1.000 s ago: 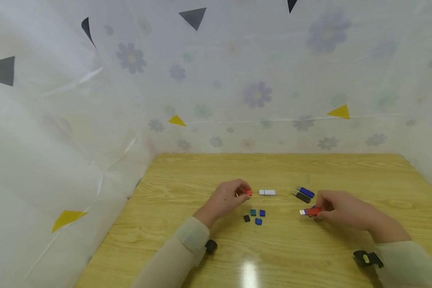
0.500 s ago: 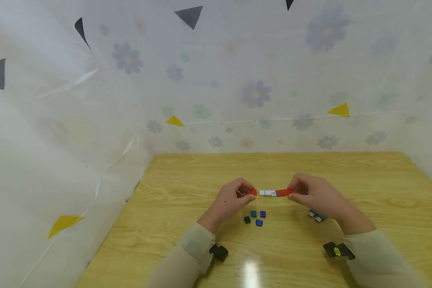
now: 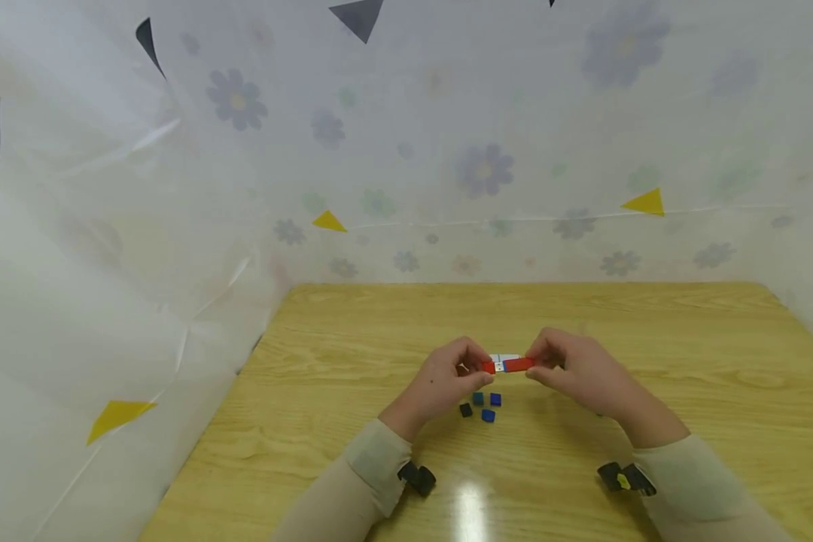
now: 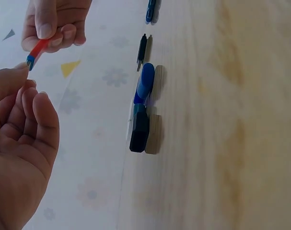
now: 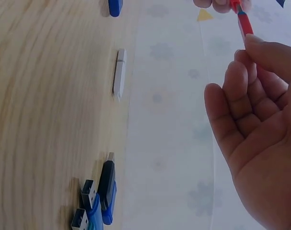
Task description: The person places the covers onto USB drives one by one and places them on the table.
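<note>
My left hand [image 3: 440, 380] pinches a small red cap [image 3: 488, 367] between thumb and fingers. Facing it, my right hand [image 3: 586, 373] grips the rear end of a red USB stick [image 3: 518, 365], its metal plug pointing left to the cap. Cap and plug meet or nearly so; I cannot tell how far the plug is inside. Both are held above the table. Behind them in the head view lies a white USB stick [image 3: 504, 357], partly hidden, and it shows whole in the right wrist view [image 5: 120, 74].
Loose caps lie in front of the hands: teal [image 3: 478, 398], black [image 3: 465, 410] and two blue [image 3: 495, 399]. Uncapped sticks, including a black one [image 5: 107, 182], lie on the wooden table [image 3: 352, 324], mostly hidden behind the right hand in the head view. A flowered sheet [image 3: 406, 150] hangs behind.
My right hand has carried the red USB stick leftward from beside the other sticks to the red cap. My left hand has shifted slightly right with the cap.
</note>
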Demonstrator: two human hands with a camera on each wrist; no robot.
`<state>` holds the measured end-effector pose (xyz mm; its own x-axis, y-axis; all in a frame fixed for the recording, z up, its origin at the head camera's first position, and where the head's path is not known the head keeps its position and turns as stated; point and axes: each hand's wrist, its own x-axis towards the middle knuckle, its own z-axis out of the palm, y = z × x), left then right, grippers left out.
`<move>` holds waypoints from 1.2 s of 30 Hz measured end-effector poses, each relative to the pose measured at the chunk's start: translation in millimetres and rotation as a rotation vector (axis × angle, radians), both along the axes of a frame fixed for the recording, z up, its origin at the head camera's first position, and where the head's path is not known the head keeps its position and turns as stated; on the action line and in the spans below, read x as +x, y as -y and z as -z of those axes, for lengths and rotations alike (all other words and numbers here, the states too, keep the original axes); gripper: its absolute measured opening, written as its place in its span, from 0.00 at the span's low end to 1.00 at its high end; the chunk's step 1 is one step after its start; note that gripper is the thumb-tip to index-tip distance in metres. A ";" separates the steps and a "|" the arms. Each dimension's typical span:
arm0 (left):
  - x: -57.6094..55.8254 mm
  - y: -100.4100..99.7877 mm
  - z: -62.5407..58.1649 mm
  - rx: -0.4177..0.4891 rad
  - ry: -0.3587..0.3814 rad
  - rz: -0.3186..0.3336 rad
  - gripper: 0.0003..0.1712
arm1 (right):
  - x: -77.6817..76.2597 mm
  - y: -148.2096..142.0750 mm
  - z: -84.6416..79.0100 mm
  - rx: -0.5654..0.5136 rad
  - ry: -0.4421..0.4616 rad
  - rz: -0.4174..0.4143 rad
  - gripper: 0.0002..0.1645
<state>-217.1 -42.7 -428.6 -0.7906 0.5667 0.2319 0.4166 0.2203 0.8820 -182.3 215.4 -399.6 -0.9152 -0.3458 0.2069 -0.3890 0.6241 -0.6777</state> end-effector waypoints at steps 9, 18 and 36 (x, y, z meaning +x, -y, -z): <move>1.3 -1.5 1.9 0.022 0.073 0.028 0.06 | 1.1 5.5 5.3 -0.049 -0.031 -0.017 0.06; 5.1 -2.0 -2.3 0.081 0.101 0.018 0.06 | -0.6 12.0 10.4 -0.067 0.008 0.002 0.06; 1.5 -3.5 4.0 0.106 0.128 -0.005 0.07 | -10.3 3.9 17.9 0.042 -0.196 -0.005 0.09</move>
